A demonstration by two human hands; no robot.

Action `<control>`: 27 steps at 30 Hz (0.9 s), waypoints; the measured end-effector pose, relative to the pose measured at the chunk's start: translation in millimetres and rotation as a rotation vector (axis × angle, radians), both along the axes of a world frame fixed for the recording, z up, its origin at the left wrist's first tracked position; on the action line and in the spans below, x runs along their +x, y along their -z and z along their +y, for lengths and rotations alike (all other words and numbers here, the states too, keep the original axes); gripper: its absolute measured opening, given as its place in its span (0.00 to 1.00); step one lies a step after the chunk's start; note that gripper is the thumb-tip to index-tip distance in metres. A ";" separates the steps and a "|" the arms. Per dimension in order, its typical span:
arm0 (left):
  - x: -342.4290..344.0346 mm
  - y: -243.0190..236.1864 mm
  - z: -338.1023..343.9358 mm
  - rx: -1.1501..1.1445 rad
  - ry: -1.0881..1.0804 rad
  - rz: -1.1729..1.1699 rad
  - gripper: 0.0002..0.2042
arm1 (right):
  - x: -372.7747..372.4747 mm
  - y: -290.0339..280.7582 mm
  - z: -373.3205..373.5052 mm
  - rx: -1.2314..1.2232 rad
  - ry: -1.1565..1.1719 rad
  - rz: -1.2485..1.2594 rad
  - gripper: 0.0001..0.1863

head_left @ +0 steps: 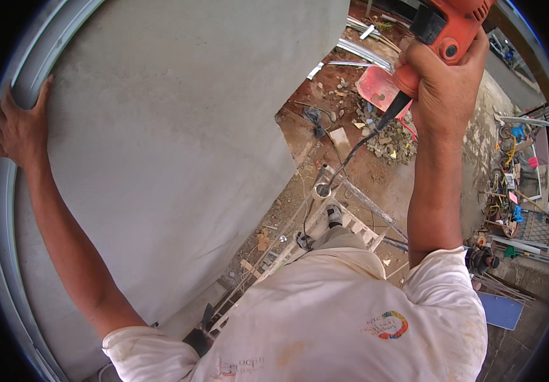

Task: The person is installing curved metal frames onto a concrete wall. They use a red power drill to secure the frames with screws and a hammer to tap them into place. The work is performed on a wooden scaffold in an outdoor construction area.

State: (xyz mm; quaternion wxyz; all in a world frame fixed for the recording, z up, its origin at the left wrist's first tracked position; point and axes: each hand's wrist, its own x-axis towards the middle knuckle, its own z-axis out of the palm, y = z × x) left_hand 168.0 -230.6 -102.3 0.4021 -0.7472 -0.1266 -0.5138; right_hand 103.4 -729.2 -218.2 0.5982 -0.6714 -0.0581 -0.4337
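My left hand (23, 130) is raised to the far left, its thumb and fingers closed round the edge of a long grey metal channel (27, 88). That channel runs along a smooth grey wall (166, 121). At the upper right, my right hand (446, 79) grips the handle of an orange-red corded power drill (464, 18). The drill's front end lies outside the picture. From the handle's base, a black cord (360, 145) hangs down toward the scaffold (367, 198) under me.
I stand high on the scaffold, with the ground far below. A red wheelbarrow (376, 88) stands beside a heap of rubble (392, 141). Metal strips (363, 51) lie beyond it. At the right are assorted clutter (510, 184) and a blue panel (500, 311).
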 end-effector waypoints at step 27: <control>-14.3 -5.6 -13.4 -0.288 0.455 -0.054 0.45 | 57.5 -76.2 32.5 0.124 -0.271 -0.108 0.40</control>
